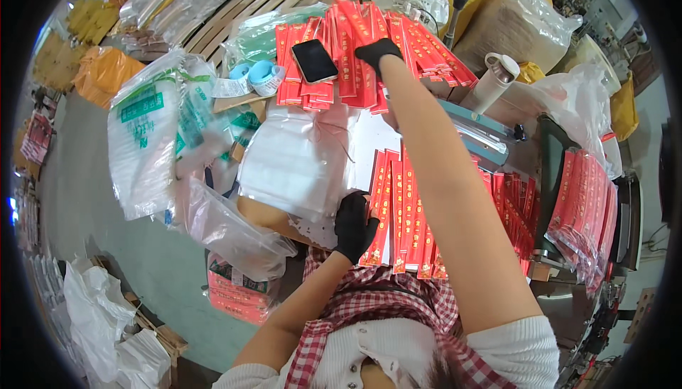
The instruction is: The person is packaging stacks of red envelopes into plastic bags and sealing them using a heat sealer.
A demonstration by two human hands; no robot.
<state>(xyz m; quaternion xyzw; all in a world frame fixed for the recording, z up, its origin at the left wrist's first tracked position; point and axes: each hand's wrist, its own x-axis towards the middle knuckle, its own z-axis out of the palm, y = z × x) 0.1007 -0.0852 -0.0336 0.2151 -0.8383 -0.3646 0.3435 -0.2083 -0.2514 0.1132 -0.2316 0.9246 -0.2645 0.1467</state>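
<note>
At the far side of the table, my right hand (379, 55), in a black glove, is closed at a pile of long narrow red strips with gold print (346, 55). Its fingertips are partly hidden, but they seem to grip one of the strips. Closer to me, my left hand (354, 225), also gloved in black, lies with thumb and fingers apart. It touches the left edge of a row of similar red strips (405, 218). A stack of clear plastic bags (295, 161) lies to the left of that row.
A black phone (315, 61) rests on the far strips, with blue tape rolls (263, 75) to its left. A white bottle (495, 80) stands at the far right, near a grey sealing device (483, 144). Bagged red strips (582, 211) lie at right; plastic packaging (145, 140) hangs off the left.
</note>
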